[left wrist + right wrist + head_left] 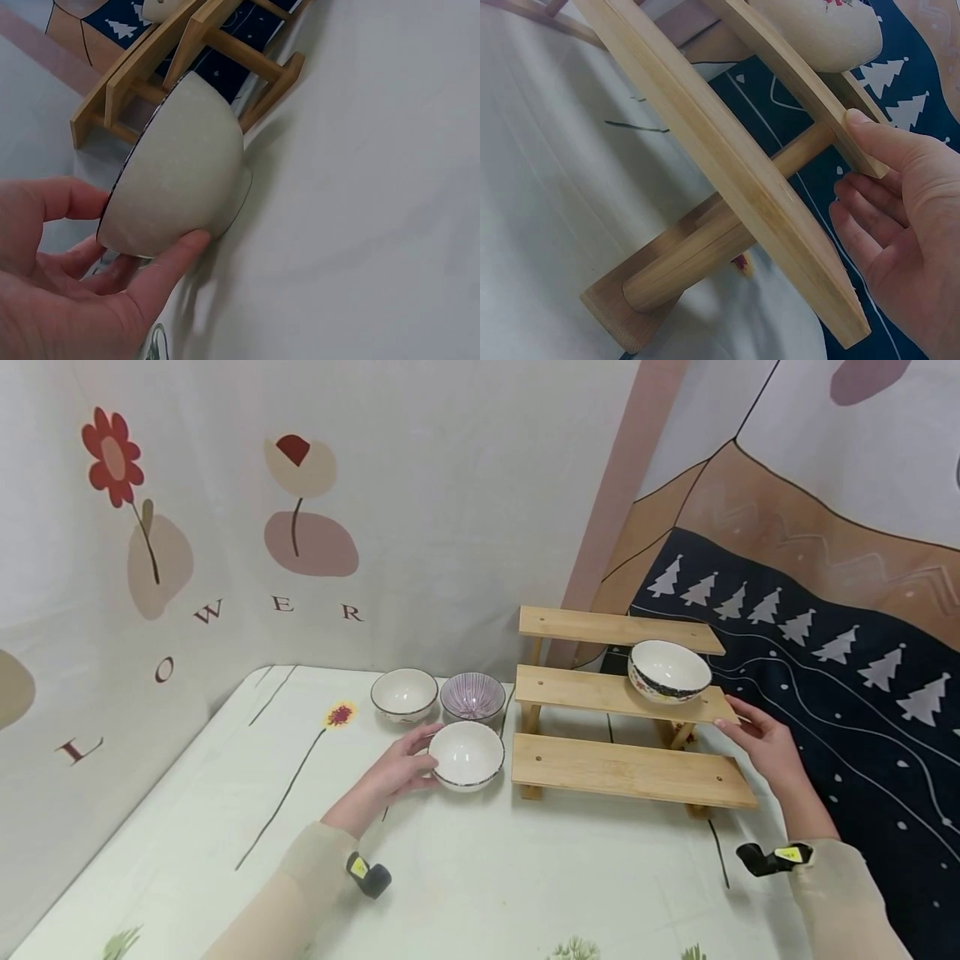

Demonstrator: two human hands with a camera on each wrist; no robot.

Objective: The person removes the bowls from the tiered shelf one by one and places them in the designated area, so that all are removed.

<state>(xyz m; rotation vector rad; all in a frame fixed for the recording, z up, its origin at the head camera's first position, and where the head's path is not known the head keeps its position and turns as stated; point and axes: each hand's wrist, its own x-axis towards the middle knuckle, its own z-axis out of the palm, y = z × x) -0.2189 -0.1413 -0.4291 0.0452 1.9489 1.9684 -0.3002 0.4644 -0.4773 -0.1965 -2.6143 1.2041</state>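
Observation:
My left hand (397, 768) pinches the near left side of a white bowl (467, 758) with a thin dark rim. In the left wrist view the thumb (176, 259) lies along the bowl's outer wall and the fingers reach its rim; whether the foot touches the cloth I cannot tell. My right hand (765, 742) grips the right end of the middle board of a three-step wooden stand (600, 689), thumb on its edge, fingers below. On that board's right part sits a white bowl with a dark patterned outside (670, 670).
Behind the held bowl stand a white bowl (404, 693) and a purple-striped bowl (472, 693), side by side. A pale printed cloth (585, 877) covers the table. Dark tree-printed fabric (825, 693) hangs on the right, near the stand.

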